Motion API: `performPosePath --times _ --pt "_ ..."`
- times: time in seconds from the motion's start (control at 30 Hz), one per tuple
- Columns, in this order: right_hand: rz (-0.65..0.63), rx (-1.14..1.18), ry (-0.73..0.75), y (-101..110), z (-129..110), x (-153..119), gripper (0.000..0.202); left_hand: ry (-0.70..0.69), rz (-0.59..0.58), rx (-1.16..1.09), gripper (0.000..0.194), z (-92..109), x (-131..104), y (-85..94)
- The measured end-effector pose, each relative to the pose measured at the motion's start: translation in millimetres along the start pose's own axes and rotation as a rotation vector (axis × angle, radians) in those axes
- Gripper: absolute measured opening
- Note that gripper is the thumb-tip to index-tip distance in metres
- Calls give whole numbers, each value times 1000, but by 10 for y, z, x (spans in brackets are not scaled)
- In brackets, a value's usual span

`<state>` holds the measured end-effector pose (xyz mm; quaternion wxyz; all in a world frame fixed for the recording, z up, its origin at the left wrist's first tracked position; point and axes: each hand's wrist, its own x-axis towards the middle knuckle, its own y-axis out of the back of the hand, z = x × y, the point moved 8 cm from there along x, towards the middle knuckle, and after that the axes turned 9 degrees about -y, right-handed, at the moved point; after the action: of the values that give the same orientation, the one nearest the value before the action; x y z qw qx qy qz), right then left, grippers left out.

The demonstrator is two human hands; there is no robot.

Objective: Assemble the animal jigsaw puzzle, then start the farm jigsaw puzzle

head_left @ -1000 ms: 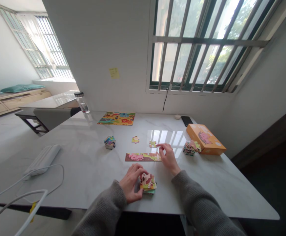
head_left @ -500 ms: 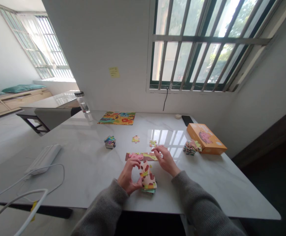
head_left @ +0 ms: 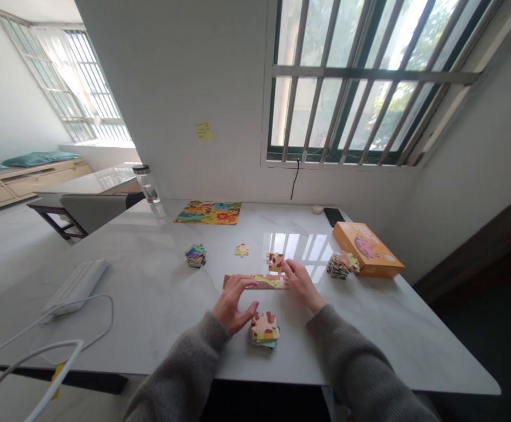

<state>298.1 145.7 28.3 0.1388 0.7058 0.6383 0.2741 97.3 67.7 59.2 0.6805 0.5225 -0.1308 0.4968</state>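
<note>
My right hand (head_left: 300, 284) pinches a brown-and-pink jigsaw puzzle piece (head_left: 275, 261) just beyond the right part of an assembled puzzle strip (head_left: 266, 282). My left hand (head_left: 234, 302) is open, thumb and fingers apart, and covers the strip's left part. Just below its thumb lies a stack of puzzle pieces (head_left: 265, 329), with a pink and brown piece on top. A single yellow-and-pink puzzle piece (head_left: 241, 250) lies beyond the strip.
Stacks of pieces stand at left (head_left: 196, 256) and right (head_left: 342, 265), the latter by an orange box (head_left: 368, 248). Farther back are a colourful picture sheet (head_left: 209, 212), a phone (head_left: 334, 217) and a bottle (head_left: 147, 184). A white power strip (head_left: 76, 287) with cables lies left.
The brown-and-pink piece has gone from above the near stack to beyond the strip, now in my right hand. My left hand has moved slightly forward, away from the stack.
</note>
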Motion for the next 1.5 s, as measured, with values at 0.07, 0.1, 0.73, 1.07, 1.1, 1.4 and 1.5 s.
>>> performPosePath --times 0.07,0.1,0.73,1.07,1.1,1.4,1.5 --pt "114 -267 -53 149 153 104 42 -7 -96 -64 32 56 -44 -67" --pt "147 -391 -89 209 226 148 41 -10 -147 -88 32 88 -73 -101" --pt "286 -496 -28 318 185 113 19 6 -199 -192 38 69 -135 -119" --pt "-133 219 58 -191 -292 -99 39 -101 -77 53 29 -309 329 -72" --pt "-163 277 46 -217 -287 -94 35 -99 -67 52 27 -349 364 -81" --pt "-227 452 -53 -311 -207 -84 36 -83 -61 108 35 -440 292 -161" --pt "-188 423 -47 -281 -193 -66 37 -82 -69 170 31 -416 268 -171"
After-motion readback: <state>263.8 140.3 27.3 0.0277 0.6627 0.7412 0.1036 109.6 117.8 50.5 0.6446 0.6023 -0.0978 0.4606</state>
